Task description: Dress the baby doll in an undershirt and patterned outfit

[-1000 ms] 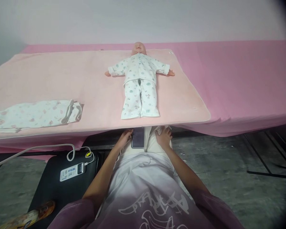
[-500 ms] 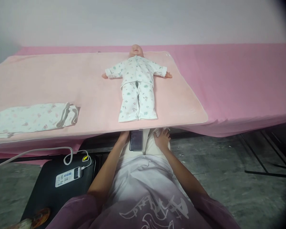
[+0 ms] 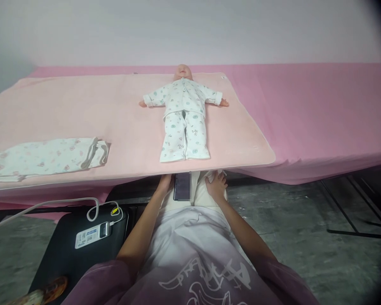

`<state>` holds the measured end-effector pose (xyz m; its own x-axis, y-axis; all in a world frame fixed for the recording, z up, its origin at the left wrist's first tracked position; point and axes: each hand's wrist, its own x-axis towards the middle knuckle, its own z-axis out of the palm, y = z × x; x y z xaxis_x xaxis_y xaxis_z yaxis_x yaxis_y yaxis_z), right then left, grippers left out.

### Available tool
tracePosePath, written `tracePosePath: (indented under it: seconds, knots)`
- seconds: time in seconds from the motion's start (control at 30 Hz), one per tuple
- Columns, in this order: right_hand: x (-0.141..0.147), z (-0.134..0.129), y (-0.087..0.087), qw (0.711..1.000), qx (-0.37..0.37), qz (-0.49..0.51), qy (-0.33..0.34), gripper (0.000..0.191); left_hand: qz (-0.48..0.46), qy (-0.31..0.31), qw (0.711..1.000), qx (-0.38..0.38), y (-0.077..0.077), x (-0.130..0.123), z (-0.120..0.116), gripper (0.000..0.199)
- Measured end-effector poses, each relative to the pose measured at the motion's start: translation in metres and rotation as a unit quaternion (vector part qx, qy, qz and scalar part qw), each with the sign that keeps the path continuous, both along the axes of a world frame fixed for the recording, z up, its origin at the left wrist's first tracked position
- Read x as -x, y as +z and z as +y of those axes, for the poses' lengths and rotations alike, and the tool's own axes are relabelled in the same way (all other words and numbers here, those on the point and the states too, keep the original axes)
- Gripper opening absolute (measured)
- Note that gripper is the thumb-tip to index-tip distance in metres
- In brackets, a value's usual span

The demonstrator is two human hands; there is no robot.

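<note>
My left hand (image 3: 165, 182) rests on my left thigh beside a dark phone (image 3: 182, 187) lying on my lap; its fingers are hidden under the table edge. On my right thigh lies my right hand (image 3: 216, 185), its fingers curled around a crumpled white piece (image 3: 212, 175), cloth or tissue. Both hands are below the near edge of the table. Above them, on a pale pink mat (image 3: 241, 140), a baby doll (image 3: 184, 95) lies on its back with arms spread. It wears a white patterned top and matching trousers (image 3: 195, 135).
Folded white patterned clothes (image 3: 51, 156) with grey trim lie at the mat's left. A pink cloth (image 3: 320, 114) covers the table. On a black seat (image 3: 60, 262) at my left sits a white device (image 3: 92, 235) with a cable (image 3: 66, 200). Black metal legs (image 3: 352, 231) stand at right.
The camera view has tilted slightly, so the doll, mat and folded clothes appear a little shifted. Both hands stay where they were, and the doll lies in the same pose.
</note>
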<state>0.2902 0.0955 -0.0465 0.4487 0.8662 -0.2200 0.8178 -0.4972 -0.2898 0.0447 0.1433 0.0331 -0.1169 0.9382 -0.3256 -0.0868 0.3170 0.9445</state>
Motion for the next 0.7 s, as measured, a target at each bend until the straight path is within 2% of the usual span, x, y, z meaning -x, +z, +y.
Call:
tracePosePath:
  seconds: [0.13, 0.27, 0.57, 0.7]
  knots:
    - [-0.001, 0.0, 0.0, 1.0, -0.002, 0.004, 0.0, 0.084, 0.031, 0.003, 0.999, 0.03, -0.007, 0.007, -0.01, 0.056]
    - [-0.001, 0.0, -0.004, 1.0, -0.002, 0.006, 0.001, 0.085, 0.043, -0.001, 0.999, 0.026, -0.012, 0.011, -0.024, 0.049]
    - [-0.002, -0.001, -0.009, 1.0, -0.018, 0.005, -0.002, 0.084, 0.052, -0.027, 0.998, -0.007, -0.009, 0.014, -0.034, 0.044]
    - [-0.003, -0.001, -0.009, 1.0, -0.016, 0.004, -0.001, 0.086, 0.066, -0.037, 0.997, -0.026, -0.012, 0.019, -0.046, 0.041]
